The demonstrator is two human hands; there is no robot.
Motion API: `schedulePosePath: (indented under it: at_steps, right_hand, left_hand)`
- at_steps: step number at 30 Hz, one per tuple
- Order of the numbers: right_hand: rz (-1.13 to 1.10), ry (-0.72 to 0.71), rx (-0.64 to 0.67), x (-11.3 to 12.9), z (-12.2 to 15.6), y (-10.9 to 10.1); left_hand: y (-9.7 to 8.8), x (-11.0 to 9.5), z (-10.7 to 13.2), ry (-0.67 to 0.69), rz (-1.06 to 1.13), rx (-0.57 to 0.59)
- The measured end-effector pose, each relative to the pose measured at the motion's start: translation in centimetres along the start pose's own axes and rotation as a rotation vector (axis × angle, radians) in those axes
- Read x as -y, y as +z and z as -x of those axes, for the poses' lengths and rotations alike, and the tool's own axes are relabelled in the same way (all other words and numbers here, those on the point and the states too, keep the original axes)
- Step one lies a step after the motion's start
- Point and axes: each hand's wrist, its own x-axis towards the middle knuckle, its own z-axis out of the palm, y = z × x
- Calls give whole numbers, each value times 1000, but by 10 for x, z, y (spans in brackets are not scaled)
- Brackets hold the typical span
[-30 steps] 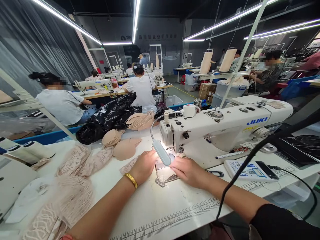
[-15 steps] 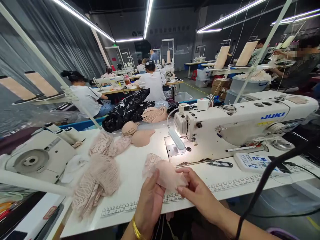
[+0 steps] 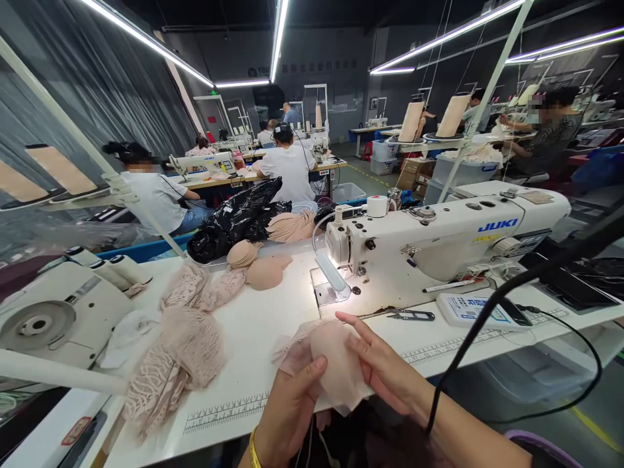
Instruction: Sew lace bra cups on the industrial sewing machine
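A beige bra cup with lace trim is held over the front edge of the white sewing table. My left hand, with a gold bangle on the wrist, grips it from below, thumb on top. From the right, my right hand pinches the same piece, its index finger stretched along the top edge. Just behind stands the white JUKI sewing machine with its small lamp lit over the needle plate.
A pile of pink lace pieces lies left of my hands, with foam cups and a black plastic bag behind. Thread snips and a control panel lie right. A black cable crosses at right. Other people sew at tables beyond.
My hands left the needle area, drawing the lace cup back to the table's front edge. Since half a second ago the cup has turned, smooth side up.
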Motion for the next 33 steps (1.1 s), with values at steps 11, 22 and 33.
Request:
schedulePosePath:
  at_steps: [11, 22, 33]
  right_hand:
    - [69, -304, -380, 21, -19, -11]
    - [249, -156, 20, -16, -6, -23]
    - [420, -169, 46, -17, -1, -25]
  left_hand:
    - [12, -1, -14, -16, 64, -61]
    - [10, -2, -29, 54, 175, -121]
    - [13, -13, -47, 48, 125, -141]
